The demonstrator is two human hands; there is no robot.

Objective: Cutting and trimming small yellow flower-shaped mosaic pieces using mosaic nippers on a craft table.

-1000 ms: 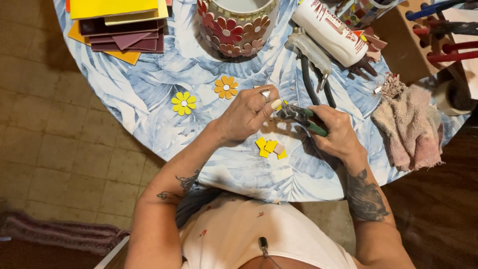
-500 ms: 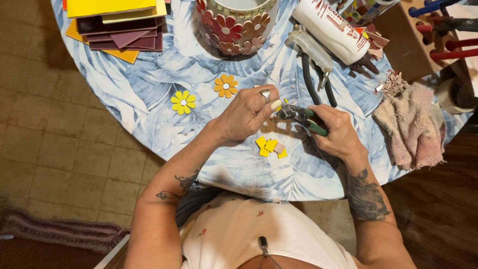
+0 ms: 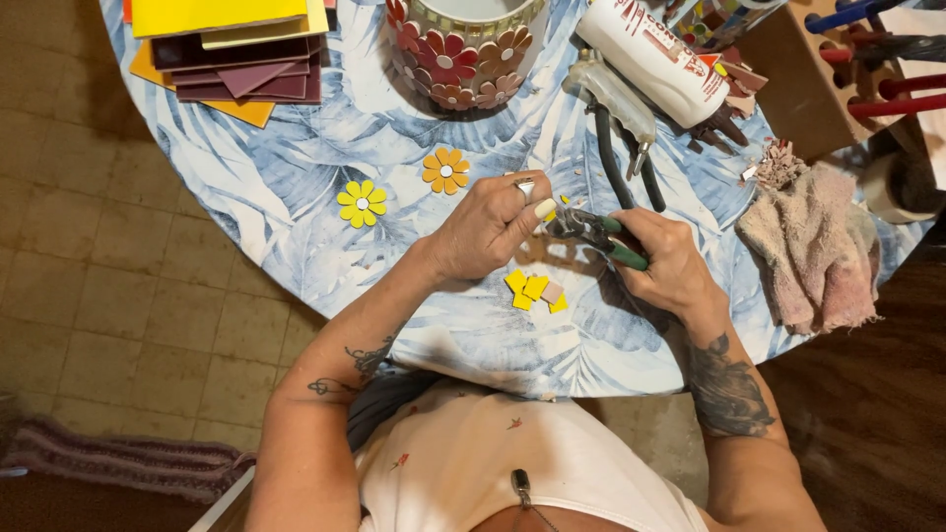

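— Head view, nearest first: white top at the bottom edge, two bare forearms reaching up over a round table [image 3: 296, 197] with a blue leaf-print cloth.

— And on the cloth just past the arms?

— Small heap of yellow tile pieces [image 3: 533, 289], lying between the two wrists, just below the hands.

— The hands?

— Left hand [image 3: 490, 232] curled, ring on one finger, fingertips pinched at the mouth of the nippers; whatever sits between them too small to tell. Right hand [image 3: 670, 261] closed around the green-handled nippers [image 3: 597, 231], head pointing left toward the left thumb.

— Further out?

— Yellow tile flower [image 3: 362, 202] and orange tile flower [image 3: 445, 169], flat on the cloth, left of the left hand, close together but apart. Pinkish rag [image 3: 813, 246] bunched at the right edge. Second pair of pliers with black handles [image 3: 619, 108] above the right hand.

— And at the far edge?

— Pot covered in red and pink flowers [image 3: 463, 44], white glue bottle [image 3: 655, 54] on its side, stack of yellow and maroon tiles [image 3: 232, 49] top left.
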